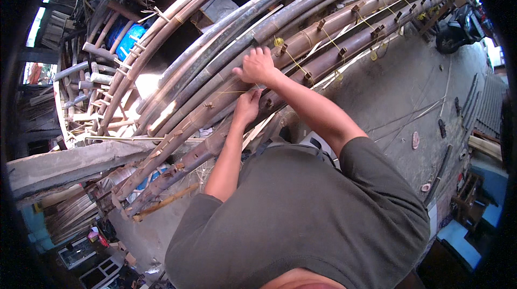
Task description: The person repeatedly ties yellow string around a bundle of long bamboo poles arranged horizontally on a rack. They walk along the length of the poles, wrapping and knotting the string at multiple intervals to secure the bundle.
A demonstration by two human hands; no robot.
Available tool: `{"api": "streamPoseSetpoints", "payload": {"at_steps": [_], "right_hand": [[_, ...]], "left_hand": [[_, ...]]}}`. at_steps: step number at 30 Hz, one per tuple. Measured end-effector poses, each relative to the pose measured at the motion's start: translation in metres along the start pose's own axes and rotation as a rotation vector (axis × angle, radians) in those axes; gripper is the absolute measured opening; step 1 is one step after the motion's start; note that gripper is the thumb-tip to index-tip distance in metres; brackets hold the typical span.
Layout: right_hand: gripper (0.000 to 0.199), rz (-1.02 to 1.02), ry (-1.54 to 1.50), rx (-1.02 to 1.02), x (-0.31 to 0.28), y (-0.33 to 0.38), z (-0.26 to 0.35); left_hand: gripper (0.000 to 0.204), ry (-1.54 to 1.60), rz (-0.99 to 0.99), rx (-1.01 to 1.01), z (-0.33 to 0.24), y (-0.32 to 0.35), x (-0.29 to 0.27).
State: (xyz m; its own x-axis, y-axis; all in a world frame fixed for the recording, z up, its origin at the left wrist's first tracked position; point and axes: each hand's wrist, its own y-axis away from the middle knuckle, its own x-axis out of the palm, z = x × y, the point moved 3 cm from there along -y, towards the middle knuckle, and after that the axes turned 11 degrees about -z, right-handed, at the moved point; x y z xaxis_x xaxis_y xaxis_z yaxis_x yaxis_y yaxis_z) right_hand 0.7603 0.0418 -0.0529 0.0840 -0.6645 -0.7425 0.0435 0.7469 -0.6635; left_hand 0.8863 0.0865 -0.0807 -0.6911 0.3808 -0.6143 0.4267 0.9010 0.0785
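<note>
Two long brown bamboo poles are lying side by side in front of the person's torso, running diagonally from lower left to upper right. The far pole (pixel 338 18) is showing pale rings and a tan tint toward its left end; the near pole (pixel 359 42) is looking darker, reddish and faintly glossy. Short pegs (pixel 321 24) are sticking out of both in spaced rows, and thin yellow cord (pixel 295 63) is stretching in slanting strands between them. A small yellow bundle (pixel 278 42) is sitting by one far-pole peg.

The left hand (pixel 246 108) is bending mostly closed over the near pole, its fingertips seemingly pinching a thin yellow strand. The right hand (pixel 257 66) is hovering or resting above the far pole, fingers half curled; whether it is gripping anything, I cannot tell. Greyer poles (pixel 301 14) are lying beyond.
</note>
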Motion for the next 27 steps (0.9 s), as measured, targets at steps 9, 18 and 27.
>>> {"api": "streamPoseSetpoints", "payload": {"at_steps": [9,18,27], "right_hand": [[0.048,0.994,-1.312,0.109,-0.140,0.081,0.019],[0.043,0.809,-1.012,0.404,-0.055,0.186,0.017],[0.041,0.316,-1.466,0.970,-0.089,0.197,-0.045]], "left_hand": [[0.030,0.170,-0.064,0.084,0.038,0.005,0.006],[0.029,0.561,-0.282,0.101,-0.064,-0.080,-0.056],[0.044,-0.630,0.241,0.167,0.126,-0.204,-0.008]]}}
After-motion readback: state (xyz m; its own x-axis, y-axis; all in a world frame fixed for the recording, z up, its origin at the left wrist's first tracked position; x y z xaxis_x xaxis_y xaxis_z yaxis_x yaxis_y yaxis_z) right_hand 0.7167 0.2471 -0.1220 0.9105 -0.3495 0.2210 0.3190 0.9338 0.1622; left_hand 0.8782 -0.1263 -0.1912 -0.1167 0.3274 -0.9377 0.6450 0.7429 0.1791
